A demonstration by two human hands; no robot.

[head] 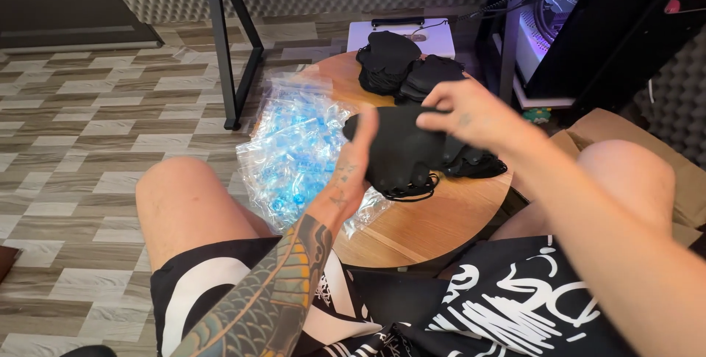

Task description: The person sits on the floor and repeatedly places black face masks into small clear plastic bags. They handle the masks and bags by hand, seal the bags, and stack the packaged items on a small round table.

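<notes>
Black face mask (403, 152) held between both closed hands (351, 173) (471, 113).

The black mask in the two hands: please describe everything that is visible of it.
The black mask looks like soft, matte fabric, wide and curved, with a thin black ear loop hanging below its lower edge. It is held in the air, roughly level, above the round wooden table. The left hand touches its left end with fingers pointing up; the right hand grips its upper right edge. Its far end merges with more black masks lying behind it, so its exact outline there cannot be told.
</notes>
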